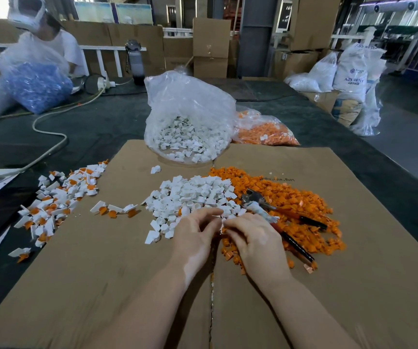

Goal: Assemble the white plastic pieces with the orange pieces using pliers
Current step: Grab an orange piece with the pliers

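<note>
White plastic pieces [190, 197] lie heaped at the centre of a flattened cardboard sheet [354, 285] spread over the dark tabletop [97, 122], with the orange pieces [303, 197] piled against them at three o'clock. The pliers [278, 215] rest on the orange heap, black-tipped handles pointing toward five o'clock, untouched. Just below the white heap, the left hand [195, 235] and right hand [253, 238] meet fingertip to fingertip, both pinching a small white piece [220, 220] between them; whether an orange part is held with it cannot be told. At nine o'clock, a scatter of joined white-and-orange pieces [59, 202] spills off the cardboard's edge. At twelve o'clock stands an open clear bag of white pieces [187, 122], and beside it, toward one o'clock, a bag of orange pieces [265, 132]. At eleven o'clock, a second person [52, 44] sits behind a bag of blue parts [34, 84].
</note>
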A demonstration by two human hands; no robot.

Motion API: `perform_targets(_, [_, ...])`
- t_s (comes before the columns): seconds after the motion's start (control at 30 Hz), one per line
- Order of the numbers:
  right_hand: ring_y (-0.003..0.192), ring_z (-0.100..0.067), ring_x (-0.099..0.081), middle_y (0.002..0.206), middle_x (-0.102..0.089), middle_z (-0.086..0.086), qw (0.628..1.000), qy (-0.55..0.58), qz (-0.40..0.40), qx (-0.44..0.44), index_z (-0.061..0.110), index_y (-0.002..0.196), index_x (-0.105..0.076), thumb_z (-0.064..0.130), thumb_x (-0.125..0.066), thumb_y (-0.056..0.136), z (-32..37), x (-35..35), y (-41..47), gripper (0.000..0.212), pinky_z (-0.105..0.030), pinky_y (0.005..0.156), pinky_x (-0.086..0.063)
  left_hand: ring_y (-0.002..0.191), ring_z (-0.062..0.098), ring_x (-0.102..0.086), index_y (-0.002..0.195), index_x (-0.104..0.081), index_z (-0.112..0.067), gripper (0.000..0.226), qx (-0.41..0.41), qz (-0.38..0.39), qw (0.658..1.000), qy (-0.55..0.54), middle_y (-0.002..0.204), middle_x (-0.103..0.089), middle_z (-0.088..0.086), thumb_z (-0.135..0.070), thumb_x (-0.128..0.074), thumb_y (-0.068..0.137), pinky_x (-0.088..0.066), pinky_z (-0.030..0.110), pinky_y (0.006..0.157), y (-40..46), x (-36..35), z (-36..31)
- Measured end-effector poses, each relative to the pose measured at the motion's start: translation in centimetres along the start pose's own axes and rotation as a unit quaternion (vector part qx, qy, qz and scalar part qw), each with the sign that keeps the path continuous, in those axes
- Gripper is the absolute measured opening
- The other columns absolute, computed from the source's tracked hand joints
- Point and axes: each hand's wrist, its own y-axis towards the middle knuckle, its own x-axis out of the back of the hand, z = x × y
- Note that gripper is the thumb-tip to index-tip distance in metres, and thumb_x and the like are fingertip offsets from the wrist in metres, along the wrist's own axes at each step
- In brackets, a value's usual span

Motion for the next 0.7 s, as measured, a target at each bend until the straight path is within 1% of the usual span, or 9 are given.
perform_targets(0.07, [0.076, -0.02, -0.063, 0.077, -0.067, -0.003, 1.0, 0.016, -0.012, -0.024, 0.007, 0.081, -0.072, 0.001, -0.072, 0.077, -0.06, -0.25, -0.19, 0.007, -0.033, 0.071, -0.053, 0.091, 0.009, -0.063, 0.097, -0.067, -0.025, 0.025, -0.004, 0.021, 1.0, -0.019, 0.095, -0.069, -0.002, -0.003, -0.062, 0.085, -0.05, 0.023, 0.085, -0.39, 0.19, 0.22])
perform_targets(0.1, [0.077, -0.02, -0.063, 0.077, -0.067, -0.002, 0.999, 0.023, -0.016, -0.033, 0.007, 0.08, -0.071, 0.001, -0.072, 0.077, -0.08, -0.33, -0.23, 0.007, -0.033, 0.071, -0.053, 0.086, 0.004, -0.062, 0.098, -0.066, -0.026, 0.03, -0.01, 0.038, 0.999, -0.024, 0.093, -0.068, -0.004, -0.001, -0.065, 0.082, -0.05, 0.018, 0.081, -0.52, 0.3, 0.33])
perform_targets(0.17, [0.078, -0.018, -0.063, 0.078, -0.068, -0.001, 0.998, 0.037, -0.02, -0.041, 0.007, 0.08, -0.071, 0.0, -0.072, 0.077, -0.01, -0.39, -0.34, 0.008, -0.03, 0.072, -0.052, 0.072, -0.005, -0.057, 0.101, -0.065, -0.025, 0.037, -0.026, 0.067, 0.997, 0.001, 0.088, -0.066, -0.01, 0.001, -0.07, 0.076, -0.045, 0.008, 0.07, -0.76, 0.4, 0.41])
perform_targets(0.23, [0.079, -0.017, -0.064, 0.08, -0.069, -0.001, 0.998, 0.043, -0.024, -0.042, 0.007, 0.082, -0.072, 0.001, -0.072, 0.077, 0.03, -0.38, -0.46, 0.008, -0.028, 0.074, -0.051, 0.069, -0.005, -0.054, 0.104, -0.066, -0.021, 0.037, -0.037, 0.069, 0.996, 0.031, 0.082, -0.063, -0.012, 0.001, -0.072, 0.075, -0.041, 0.005, 0.067, -0.74, 0.35, 0.44])
perform_targets(0.33, [0.082, -0.016, -0.065, 0.084, -0.07, -0.002, 0.996, 0.039, -0.049, -0.056, 0.006, 0.088, -0.073, 0.0, -0.071, 0.079, -0.14, -0.35, -0.66, 0.011, -0.022, 0.079, -0.048, 0.071, 0.002, -0.053, 0.102, -0.066, -0.02, 0.032, -0.042, 0.056, 0.997, 0.022, 0.074, -0.058, -0.011, 0.001, -0.07, 0.078, -0.041, 0.006, 0.066, -0.71, 0.43, 0.49])
perform_targets(0.43, [0.085, -0.017, -0.065, 0.086, -0.07, -0.004, 0.994, 0.052, -0.068, -0.069, 0.005, 0.091, -0.072, -0.002, -0.069, 0.08, -0.29, -0.27, -0.73, 0.013, -0.014, 0.081, -0.042, 0.076, 0.006, -0.055, 0.099, -0.064, -0.023, 0.032, -0.039, 0.05, 0.998, 0.0, 0.078, -0.06, -0.01, 0.002, -0.068, 0.079, -0.043, 0.008, 0.07, -0.68, 0.51, 0.65])
perform_targets(0.53, [0.086, -0.019, -0.064, 0.086, -0.068, -0.004, 0.995, 0.055, -0.058, -0.055, 0.005, 0.091, -0.071, -0.002, -0.068, 0.081, -0.34, -0.32, -0.8, 0.013, -0.018, 0.081, -0.043, 0.078, 0.007, -0.056, 0.1, -0.064, -0.022, 0.032, -0.042, 0.058, 0.997, -0.009, 0.082, -0.062, -0.008, 0.003, -0.067, 0.08, -0.044, 0.01, 0.072, -0.71, 0.47, 0.67])
perform_targets(0.7, [0.085, -0.018, -0.061, 0.085, -0.066, -0.002, 0.997, 0.061, -0.039, -0.036, 0.006, 0.09, -0.072, 0.002, -0.069, 0.08, -0.27, -0.43, -0.78, 0.011, -0.02, 0.081, -0.043, 0.075, -0.002, -0.055, 0.102, -0.063, -0.022, 0.03, -0.071, 0.073, 0.995, 0.02, 0.087, -0.064, -0.009, -0.001, -0.066, 0.081, -0.043, 0.009, 0.073, -0.79, 0.58, 0.68])
